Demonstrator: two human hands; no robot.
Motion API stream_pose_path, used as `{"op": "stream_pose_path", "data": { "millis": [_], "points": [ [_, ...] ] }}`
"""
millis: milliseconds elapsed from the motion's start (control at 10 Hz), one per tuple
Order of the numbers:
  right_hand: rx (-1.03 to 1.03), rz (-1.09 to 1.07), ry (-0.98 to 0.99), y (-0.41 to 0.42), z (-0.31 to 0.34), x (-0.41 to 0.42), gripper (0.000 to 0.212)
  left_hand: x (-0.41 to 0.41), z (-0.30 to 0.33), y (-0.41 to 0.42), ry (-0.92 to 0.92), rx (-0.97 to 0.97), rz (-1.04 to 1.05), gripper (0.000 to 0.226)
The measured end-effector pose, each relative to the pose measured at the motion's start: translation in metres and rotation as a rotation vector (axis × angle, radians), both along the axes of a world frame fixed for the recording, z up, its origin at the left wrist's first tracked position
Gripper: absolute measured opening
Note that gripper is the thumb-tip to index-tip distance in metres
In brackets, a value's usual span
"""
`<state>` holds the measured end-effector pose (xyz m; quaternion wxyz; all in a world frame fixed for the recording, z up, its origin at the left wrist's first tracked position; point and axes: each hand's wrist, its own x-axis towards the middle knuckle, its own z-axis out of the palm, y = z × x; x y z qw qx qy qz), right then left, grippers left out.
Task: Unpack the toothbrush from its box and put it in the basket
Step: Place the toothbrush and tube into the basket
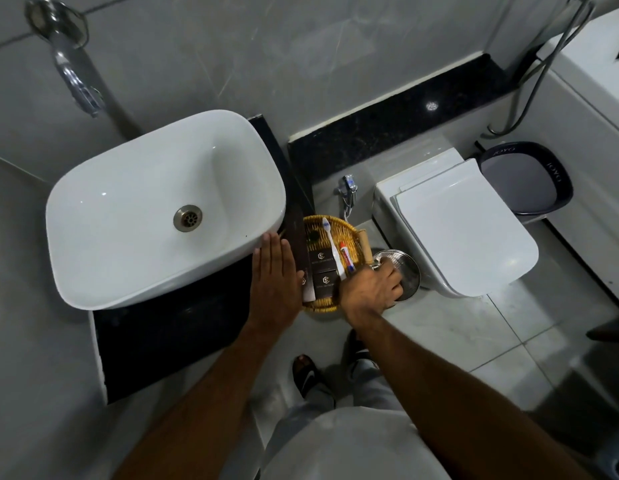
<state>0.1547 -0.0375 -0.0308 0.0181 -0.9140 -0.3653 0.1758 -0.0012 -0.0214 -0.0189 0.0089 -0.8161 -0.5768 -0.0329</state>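
Toothbrush (331, 247) lies bare in the wicker basket (349, 230), a small toothpaste tube (346, 255) just to its right, dark boxes (322, 259) to its left. Left hand (275, 277) rests flat, fingers extended, beside the white sink (128, 209). Right hand (374, 284) curls over the basket's near right rim, above a steel bin (410, 268).

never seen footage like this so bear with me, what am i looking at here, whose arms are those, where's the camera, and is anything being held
There is one picture, taken by a wide-angle camera worn on a person's head and looking down, so the two bare arms are the wearer's own. No robot is involved. It is a bathroom: a white sink on a dark counter, with a toilet to its right. Beside the sink sits a woven basket holding a white toothbrush, a small toothpaste tube and dark boxes. The left hand lies flat and open by the sink's edge. The right hand is at the basket's right edge, above a round metal bin lid; whether it grips anything is unclear.
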Motion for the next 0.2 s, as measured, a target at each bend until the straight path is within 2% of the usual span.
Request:
{"op": "stream_pose_path", "data": {
  "millis": [200],
  "points": [
    [-0.018,0.047,-0.014,-0.0007,-0.002,0.0002,0.042,-0.0017,0.0001,0.0049,0.039,0.002,-0.006,0.071]
  ]
}}
